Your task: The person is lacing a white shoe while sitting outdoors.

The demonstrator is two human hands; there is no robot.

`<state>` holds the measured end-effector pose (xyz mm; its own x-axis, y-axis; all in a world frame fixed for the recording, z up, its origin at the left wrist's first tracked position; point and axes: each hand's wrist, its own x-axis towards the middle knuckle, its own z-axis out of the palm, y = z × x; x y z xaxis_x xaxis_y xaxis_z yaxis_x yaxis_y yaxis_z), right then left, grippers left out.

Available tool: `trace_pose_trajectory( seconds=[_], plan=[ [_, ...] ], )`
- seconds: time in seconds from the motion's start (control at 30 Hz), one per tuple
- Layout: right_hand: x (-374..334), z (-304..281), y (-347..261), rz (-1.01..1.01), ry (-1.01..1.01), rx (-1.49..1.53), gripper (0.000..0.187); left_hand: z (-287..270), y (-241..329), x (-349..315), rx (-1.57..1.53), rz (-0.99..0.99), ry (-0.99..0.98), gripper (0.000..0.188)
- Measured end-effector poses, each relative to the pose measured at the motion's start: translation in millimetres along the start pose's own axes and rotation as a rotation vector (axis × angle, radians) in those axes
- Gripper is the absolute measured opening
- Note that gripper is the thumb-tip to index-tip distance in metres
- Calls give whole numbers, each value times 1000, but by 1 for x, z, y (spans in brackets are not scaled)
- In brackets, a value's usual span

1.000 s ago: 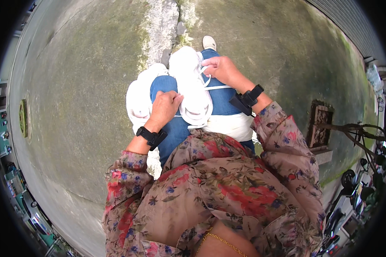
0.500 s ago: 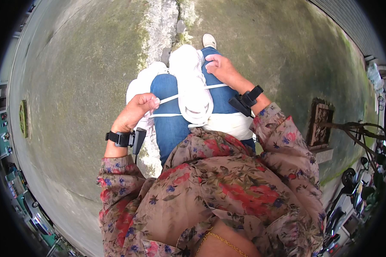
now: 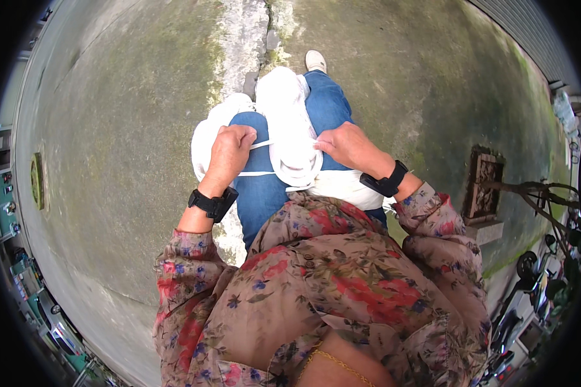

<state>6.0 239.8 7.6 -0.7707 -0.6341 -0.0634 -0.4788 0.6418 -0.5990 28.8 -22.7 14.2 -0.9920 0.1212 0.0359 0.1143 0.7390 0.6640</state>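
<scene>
Because it sags and folds over the person's blue-jeaned knee, the white cloth garment at the upper middle of the frame looks soft, light and limp, with no stiffness of its own; it would likely slump wherever it is not held. A thin white drawstring runs across it, pulled fairly taut between the two hands, and a second strand shows just below. The cord looks smooth and narrow, so I judge it could slide through loose fingers; the surer places to hold are the cord ends near the fabric, or a bunched fold of the cloth itself.

The left hand, left of centre, is curled into a closed grip on the left end of the drawstring, with its knuckles up. The right hand, right of centre, has its fingers pressed together, pinching the cord's other end where it meets the cloth. Both wrists carry black bands, and floral sleeves fill the lower part of the frame.

More white cloth bulges to the left of the knee. A pale shoe shows near the top of the frame. Around all this lies mossy concrete ground, with a small brown grate-like thing at the right edge.
</scene>
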Motion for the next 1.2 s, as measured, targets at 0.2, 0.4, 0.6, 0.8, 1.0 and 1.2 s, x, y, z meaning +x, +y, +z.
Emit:
trace_pose_trajectory(
  seconds=[0.2, 0.4, 0.6, 0.8, 1.0, 1.2],
  plan=[
    [-1, 10, 4, -78, 163, -166, 22, 38, 18, 23, 85, 120, -170, 12],
    [-4, 14, 16, -92, 299, -206, 15, 40, 15, 22, 5, 31, -225, 18],
    [-4, 20, 15, -58, 404, -57, 11, 40, 19, 16, -125, -87, -137, 14],
    [9, 7, -1, 232, 302, 443, 27, 39, 28, 26, 135, 37, -244, 13],
    [18, 18, 1, 289, 103, 30, 42, 41, 22, 27, 181, -50, -91, 12],
    [18, 13, 7, 356, -22, 80, 44, 29, 9, 17, -467, -430, -189, 19]
  ],
)
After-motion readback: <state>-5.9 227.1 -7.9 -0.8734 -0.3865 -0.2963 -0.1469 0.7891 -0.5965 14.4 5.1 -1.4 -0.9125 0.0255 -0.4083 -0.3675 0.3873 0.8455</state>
